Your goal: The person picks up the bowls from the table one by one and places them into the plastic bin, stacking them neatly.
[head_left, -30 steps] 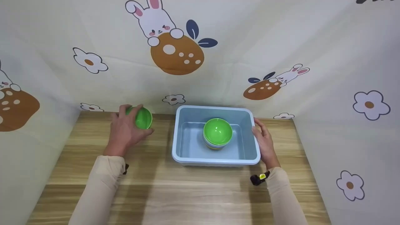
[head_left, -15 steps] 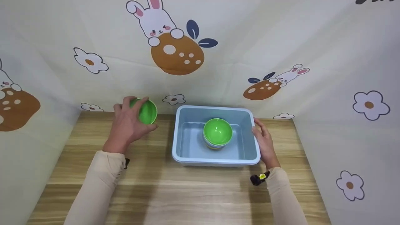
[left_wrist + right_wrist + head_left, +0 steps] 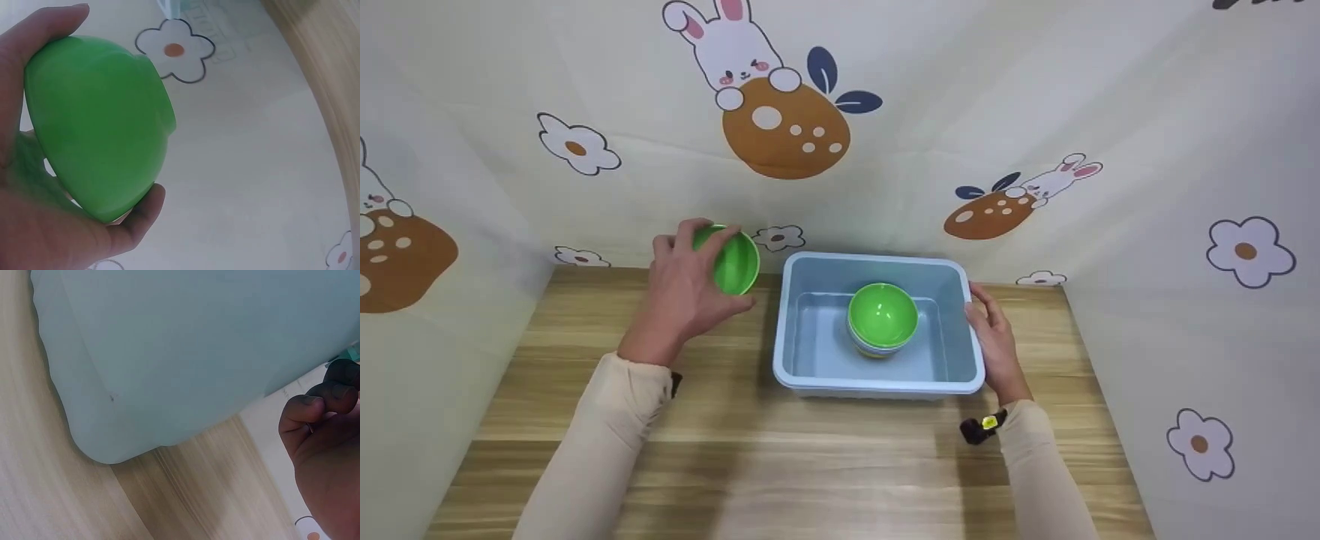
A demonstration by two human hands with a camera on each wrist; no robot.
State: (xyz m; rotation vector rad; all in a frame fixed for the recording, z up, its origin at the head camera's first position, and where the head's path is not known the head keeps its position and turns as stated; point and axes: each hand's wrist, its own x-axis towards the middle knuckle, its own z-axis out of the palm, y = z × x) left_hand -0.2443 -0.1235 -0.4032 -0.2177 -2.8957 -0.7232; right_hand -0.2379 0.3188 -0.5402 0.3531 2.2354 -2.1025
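My left hand (image 3: 684, 291) grips a small green bowl (image 3: 739, 267) by its rim, thumb on one side and fingers on the other. The bowl is tilted and raised above the table's back edge, left of a light blue plastic basin (image 3: 877, 386). Its smooth outside and foot ring fill much of the left wrist view, where the bowl (image 3: 98, 124) sits between fingers and thumb. At the basin's right side my right hand (image 3: 999, 351) holds the rim, its fingers partly hidden behind the wall. Inside the basin stands a stack of bowls (image 3: 883, 315), a green one on top.
A wood-grain table (image 3: 840, 465) lies under everything. Pale cloth (image 3: 915, 150) printed with rabbits and flowers rises behind it and at both sides. The basin stands close to the back cloth.
My left hand has lifted the green bowl and carried it back and to the right, closer to the basin. My right hand, the basin and the stack have stayed put.
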